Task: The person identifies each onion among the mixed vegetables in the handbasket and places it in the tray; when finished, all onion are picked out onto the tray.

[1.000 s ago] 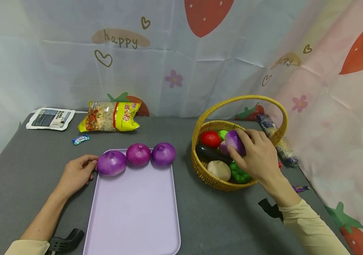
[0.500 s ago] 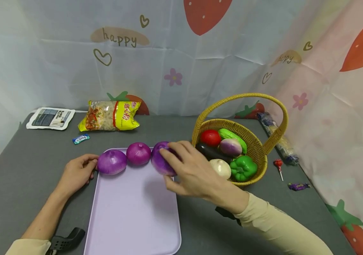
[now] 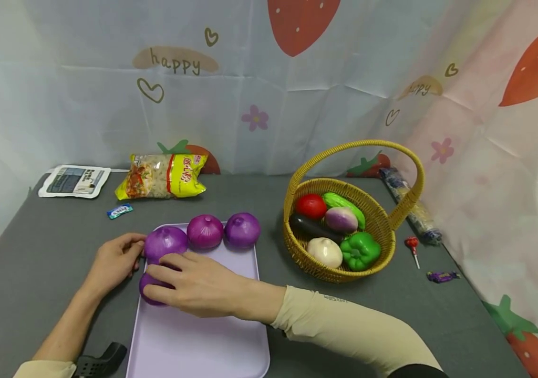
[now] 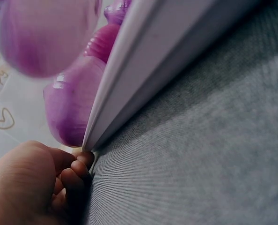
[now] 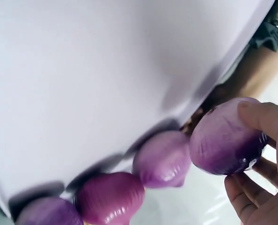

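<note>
A lilac tray [image 3: 203, 346] lies on the grey table, with three purple onions in a row along its far end: a left onion [image 3: 167, 241], a redder middle onion [image 3: 205, 231] and a right onion [image 3: 242, 230]. My left hand [image 3: 114, 265] pinches the tray's rim near the far left corner, beside the left onion. Over the tray's left side, my right hand [image 3: 198, 286] holds another purple onion [image 5: 225, 136] between thumb and fingers. In the right wrist view this held onion appears close to the left onion [image 5: 162, 159], and light shows between fingers and palm.
Right of the tray stands a yellow wicker basket [image 3: 302, 261] with a tomato, eggplant, green pepper and other vegetables. A yellow food bag [image 3: 162, 176], white packet [image 3: 75, 181] and small blue wrapper [image 3: 120, 211] lie behind. A lollipop [image 3: 412, 249] and purple candy [image 3: 443, 276] sit at right.
My right hand has lifted the purple onion out of the basket and carried it leftward across the tray to its left side. The left hand has stayed at the tray's corner.
</note>
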Tool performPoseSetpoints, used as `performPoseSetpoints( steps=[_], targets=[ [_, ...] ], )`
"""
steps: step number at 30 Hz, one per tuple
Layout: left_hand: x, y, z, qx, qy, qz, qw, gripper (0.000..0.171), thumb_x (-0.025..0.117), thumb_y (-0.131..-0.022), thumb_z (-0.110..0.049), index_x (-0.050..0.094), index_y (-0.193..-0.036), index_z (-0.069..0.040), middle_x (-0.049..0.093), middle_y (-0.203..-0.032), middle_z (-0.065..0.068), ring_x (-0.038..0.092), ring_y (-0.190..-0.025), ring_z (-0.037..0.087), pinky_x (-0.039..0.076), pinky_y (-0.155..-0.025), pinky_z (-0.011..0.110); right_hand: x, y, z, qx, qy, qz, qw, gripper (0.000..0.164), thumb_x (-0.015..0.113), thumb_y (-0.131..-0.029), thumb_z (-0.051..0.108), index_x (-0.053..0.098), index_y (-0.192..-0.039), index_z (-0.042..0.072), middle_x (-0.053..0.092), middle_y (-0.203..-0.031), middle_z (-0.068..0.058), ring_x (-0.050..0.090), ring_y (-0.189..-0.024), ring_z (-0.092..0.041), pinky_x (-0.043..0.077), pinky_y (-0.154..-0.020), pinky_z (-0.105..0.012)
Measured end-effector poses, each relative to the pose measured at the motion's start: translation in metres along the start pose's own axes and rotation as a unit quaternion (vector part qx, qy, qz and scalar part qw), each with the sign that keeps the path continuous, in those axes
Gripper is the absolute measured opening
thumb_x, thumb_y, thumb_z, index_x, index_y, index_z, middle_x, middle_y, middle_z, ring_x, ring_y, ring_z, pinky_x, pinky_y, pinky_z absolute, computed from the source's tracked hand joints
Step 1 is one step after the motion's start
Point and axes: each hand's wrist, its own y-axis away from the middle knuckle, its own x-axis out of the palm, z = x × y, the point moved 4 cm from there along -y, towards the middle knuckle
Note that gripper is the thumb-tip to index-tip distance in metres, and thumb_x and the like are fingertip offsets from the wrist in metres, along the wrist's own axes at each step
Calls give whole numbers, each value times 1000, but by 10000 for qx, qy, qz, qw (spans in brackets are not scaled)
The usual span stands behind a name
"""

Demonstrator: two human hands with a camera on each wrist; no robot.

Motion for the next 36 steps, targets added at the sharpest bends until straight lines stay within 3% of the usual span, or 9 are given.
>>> performPoseSetpoints(
  steps=[4, 11, 15, 24, 31, 36],
  targets=[
    [0, 1, 0, 9, 22, -14, 10000, 31, 47, -103, -22, 63, -117, 0, 58, -70, 5, 51, -48, 6, 45, -44, 26, 11, -8, 7, -98, 146, 114, 9998, 22, 41, -104, 25, 59, -117, 27, 57, -128, 4, 54, -115, -14, 47, -92, -23],
    [-1, 1, -2, 26, -10, -31, 10000, 32, 46, -104, -24, 63, -117, 0, 58, -67, 4, 50, -47, 6, 44, -44, 26, 16, -11, 8, -20, 141, 667, 9977, 28, 48, -97, 28, 59, -123, 25, 56, -131, -1, 55, -115, -16, 49, -94, -24],
    [-2, 1, -3, -7, -7, -18, 10000, 33, 46, -104, -23, 62, -118, 2, 61, -75, 8, 51, -49, 5, 45, -45, 25, 18, -14, 5, 123, 265, 630, 9976, 25, 45, -102, 25, 59, -123, 25, 56, -130, -1, 55, -114, -15, 51, -90, -22],
    [-1, 1, -3, 18, 115, -19, 9999, 33, 46, -104, -22, 62, -118, 3, 64, -82, 11, 51, -51, 4, 45, -44, 25, 19, -13, 2, 318, 420, 495, 9974, 29, 49, -100, 28, 56, -128, 32, 56, -130, 1, 56, -113, -15, 51, -90, -25],
    [-1, 0, 0, -20, 78, -14, 10000, 34, 46, -104, -24, 62, -119, 2, 61, -73, 4, 50, -49, 4, 45, -44, 25, 0, 4, -10, 587, 214, 746, 9953, 37, 52, -97, 30, 54, -134, 30, 55, -141, -4, 59, -120, -18, 55, -86, -29],
    [0, 0, -3, -27, 36, -6, 10000, 33, 46, -103, -23, 63, -119, 2, 60, -70, 5, 51, -48, 4, 45, -44, 25, -24, 38, -29, 919, 73, 497, 9945, 34, 54, -95, 29, 60, -128, 26, 58, -136, -3, 65, -108, -17, 55, -82, -27]
  ],
)
